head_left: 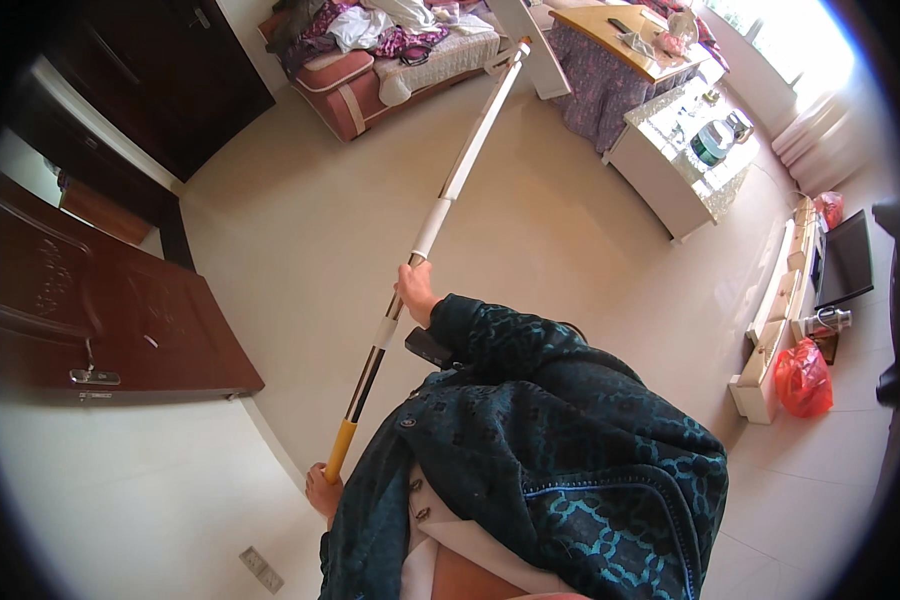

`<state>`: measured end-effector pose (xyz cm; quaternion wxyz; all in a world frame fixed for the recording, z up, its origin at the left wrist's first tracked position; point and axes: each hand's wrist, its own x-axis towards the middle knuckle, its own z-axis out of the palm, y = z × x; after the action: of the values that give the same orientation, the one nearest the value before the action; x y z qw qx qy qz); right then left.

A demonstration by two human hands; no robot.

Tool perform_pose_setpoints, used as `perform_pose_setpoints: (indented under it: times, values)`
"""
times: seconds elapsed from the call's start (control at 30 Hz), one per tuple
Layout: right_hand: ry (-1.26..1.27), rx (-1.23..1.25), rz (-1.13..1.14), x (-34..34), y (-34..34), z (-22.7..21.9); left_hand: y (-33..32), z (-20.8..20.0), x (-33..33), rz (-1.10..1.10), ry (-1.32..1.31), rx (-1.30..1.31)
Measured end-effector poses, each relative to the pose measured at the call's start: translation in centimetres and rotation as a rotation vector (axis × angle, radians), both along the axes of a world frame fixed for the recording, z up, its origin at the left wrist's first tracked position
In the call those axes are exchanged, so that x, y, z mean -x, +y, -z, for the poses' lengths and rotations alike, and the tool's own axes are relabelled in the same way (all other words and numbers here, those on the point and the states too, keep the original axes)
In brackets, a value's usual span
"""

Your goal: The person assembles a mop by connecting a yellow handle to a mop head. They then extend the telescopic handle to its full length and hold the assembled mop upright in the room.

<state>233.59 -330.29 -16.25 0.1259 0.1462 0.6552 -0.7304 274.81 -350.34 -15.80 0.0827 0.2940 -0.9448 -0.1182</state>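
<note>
Both my hands grip a long pole (476, 135) that slants from the lower left to the far upper middle. My left hand (323, 490) is closed round the end of its yellow grip. Higher up, my right hand (418, 292) wraps round a shiny metal stretch of the shaft, just below a white sleeve. Beyond that the shaft is white. Its far end meets or overlaps a long flat white piece (537, 55); whether the two are joined I cannot tell. My right arm wears a dark sleeve with a teal pattern.
Far ahead stands a reddish sofa (342, 95) heaped with clothes. To its right are a cloth-draped wooden table (592, 28) and a low cabinet (660, 165) bearing a water jug (712, 142). A brown door (110, 300) stands ajar at left. A red bag (803, 380) sits beside the TV stand (760, 372).
</note>
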Motion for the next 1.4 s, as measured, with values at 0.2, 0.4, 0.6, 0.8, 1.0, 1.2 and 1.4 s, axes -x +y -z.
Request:
perform_pose_setpoints:
  times: [0.2,0.4,0.6,0.8,1.0,1.2,1.4]
  values:
    - [0.012,-0.086,-0.112,-1.5,1.7,-1.5,-1.5,0.4,0.3,-0.079,-0.162,0.118]
    - [0.025,0.011,-0.086,-4.0,3.5,-5.7,-3.9,2.0,1.3,-0.138,-0.365,-0.209]
    - [0.024,0.157,-0.032,-4.1,3.9,-7.0,-4.1,3.4,1.9,-0.109,-0.340,-0.346]
    - [0.052,0.399,-0.068,-5.5,4.0,-8.7,-4.2,4.9,1.6,-0.045,-0.279,-0.397]
    - [0.052,0.474,-0.020,-6.6,4.1,-10.3,-5.7,11.1,1.1,0.137,-0.299,-0.497]
    - [0.044,0.509,-0.026,-7.1,4.3,-11.5,-4.3,15.3,1.1,0.055,-0.477,-0.595]
    - [-0.042,0.731,-0.349,-7.3,4.9,-11.1,-1.7,14.9,4.2,0.042,-0.501,-0.574]
